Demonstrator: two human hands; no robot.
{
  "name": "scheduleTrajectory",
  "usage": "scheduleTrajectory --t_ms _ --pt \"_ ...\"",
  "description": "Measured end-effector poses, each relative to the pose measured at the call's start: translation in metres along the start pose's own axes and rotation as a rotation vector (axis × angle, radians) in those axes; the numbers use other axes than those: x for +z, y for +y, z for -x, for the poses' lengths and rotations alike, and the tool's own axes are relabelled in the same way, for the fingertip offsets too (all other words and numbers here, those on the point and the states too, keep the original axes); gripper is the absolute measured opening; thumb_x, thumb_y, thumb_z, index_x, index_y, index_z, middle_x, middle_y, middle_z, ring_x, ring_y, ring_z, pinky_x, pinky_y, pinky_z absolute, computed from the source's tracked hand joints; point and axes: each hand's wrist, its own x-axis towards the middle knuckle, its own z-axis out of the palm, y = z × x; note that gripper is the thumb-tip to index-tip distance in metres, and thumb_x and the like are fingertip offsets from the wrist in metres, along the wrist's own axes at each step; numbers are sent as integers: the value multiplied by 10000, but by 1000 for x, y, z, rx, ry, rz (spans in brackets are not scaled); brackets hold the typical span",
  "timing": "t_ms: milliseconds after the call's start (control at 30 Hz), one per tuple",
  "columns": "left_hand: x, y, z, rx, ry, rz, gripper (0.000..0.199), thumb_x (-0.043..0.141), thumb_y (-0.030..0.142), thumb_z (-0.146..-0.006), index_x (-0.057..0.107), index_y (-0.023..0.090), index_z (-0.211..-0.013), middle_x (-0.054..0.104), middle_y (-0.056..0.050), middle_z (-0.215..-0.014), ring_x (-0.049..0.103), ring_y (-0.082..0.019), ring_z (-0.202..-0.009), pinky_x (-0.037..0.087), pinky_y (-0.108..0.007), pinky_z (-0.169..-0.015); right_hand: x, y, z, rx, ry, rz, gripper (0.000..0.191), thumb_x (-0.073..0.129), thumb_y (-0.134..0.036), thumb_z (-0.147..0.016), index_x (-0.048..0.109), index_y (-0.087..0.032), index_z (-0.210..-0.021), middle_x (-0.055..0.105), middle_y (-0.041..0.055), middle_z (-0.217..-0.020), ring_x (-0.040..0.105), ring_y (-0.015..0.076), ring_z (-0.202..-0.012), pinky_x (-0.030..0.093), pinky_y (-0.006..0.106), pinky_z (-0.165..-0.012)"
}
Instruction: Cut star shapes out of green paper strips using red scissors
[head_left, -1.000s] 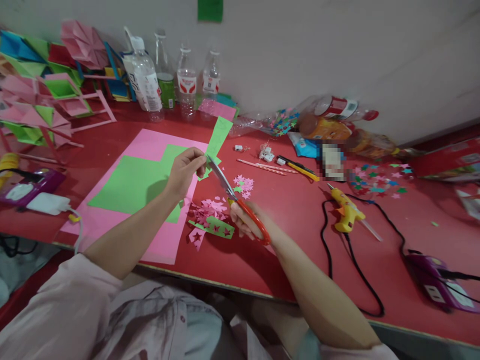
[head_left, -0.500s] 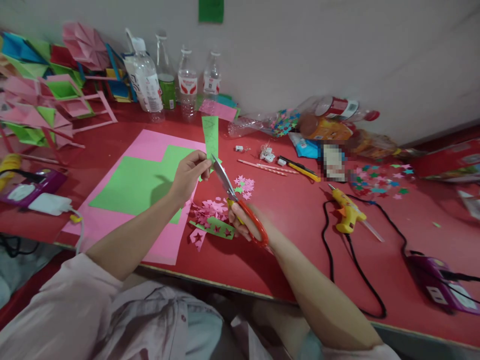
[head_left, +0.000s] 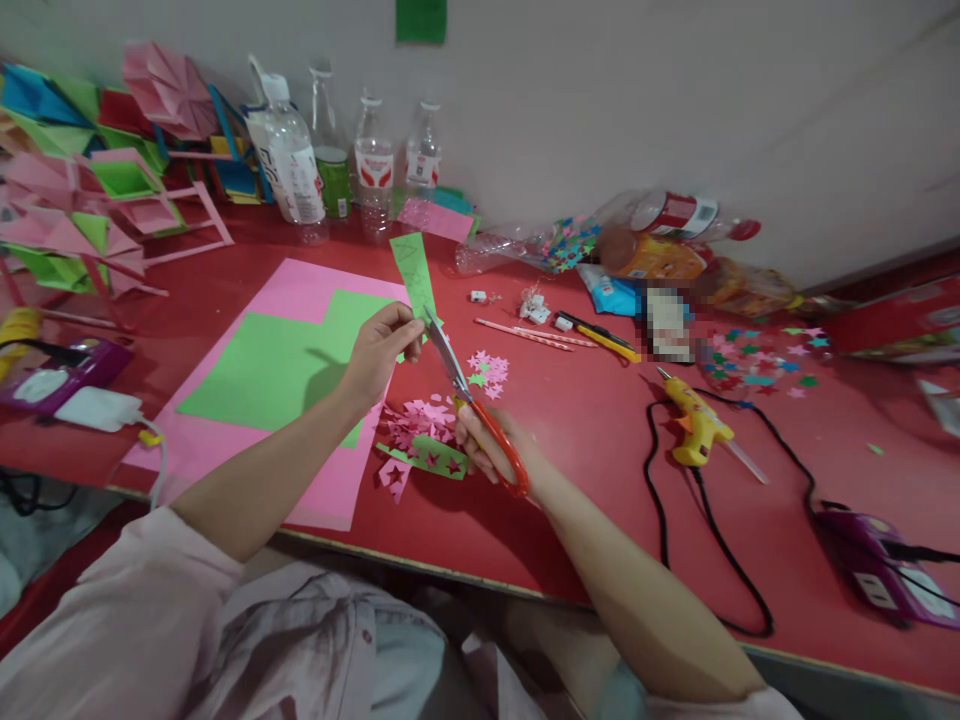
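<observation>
My left hand [head_left: 384, 348] pinches the lower end of a green paper strip [head_left: 412, 268] marked with drawn lines. In my right hand [head_left: 491, 445] are red-handled scissors [head_left: 499, 445], their blade tips at the strip beside my left fingertips. Pink paper scraps [head_left: 420, 420] and a green offcut with star-shaped holes [head_left: 435, 457] lie below the blades. Small pink and green stars [head_left: 491, 372] sit just right of the scissors. Under my left forearm are green sheets [head_left: 262, 370] on a larger pink sheet [head_left: 326, 500].
Upright bottles [head_left: 375, 170] line the wall, with paper models [head_left: 82, 180] at left. A glue gun [head_left: 694, 420] with its cord, a power strip [head_left: 885, 570], loose stars [head_left: 761, 360], lying bottles [head_left: 652, 255] and pens [head_left: 600, 337] occupy the right.
The green strip's upper end has tilted to the left. The scissors' handles have swung slightly left and closer together with my right hand.
</observation>
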Motion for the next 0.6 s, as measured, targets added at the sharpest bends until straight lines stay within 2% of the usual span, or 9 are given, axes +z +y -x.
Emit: scheduleTrajectory --t_ms 333,600 --pt "1 2 0 -11 1 12 159 582 173 -753 482 187 -631 515 66 -468 456 -43 -435 375 -186 -483 1 1 -1 9 10 15 501 445 -682 -809 365 -225 -621 318 -106 -344 310 56 -252 325 212 -324" --pt "0 2 0 2 -7 18 169 585 181 -768 483 186 -633 515 66 -469 460 -44 -437 378 -185 -485 -1 2 -1 -9 3 31 513 428 -699 -808 361 -222 -631 315 -112 -354 313 54 -258 348 218 -350"
